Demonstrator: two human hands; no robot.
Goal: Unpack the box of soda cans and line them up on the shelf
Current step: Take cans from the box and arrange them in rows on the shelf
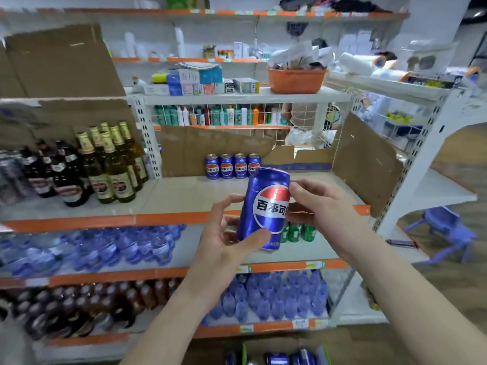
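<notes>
Four cans (pixel 233 166) line the far shelf (pixel 184 196), both hands, left hand (pixel 226 241) and right hand (pixel 316 204), grip a fifth can (pixel 263 209) mid-air, more wait in the near box (pixel 279 356).

Bright even light, blurred edges, wide-angle distortion

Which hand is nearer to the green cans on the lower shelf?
Right. The right hand, gripping the blue can, sits just above the green cans in the view; the left hand is further to their left.
</notes>
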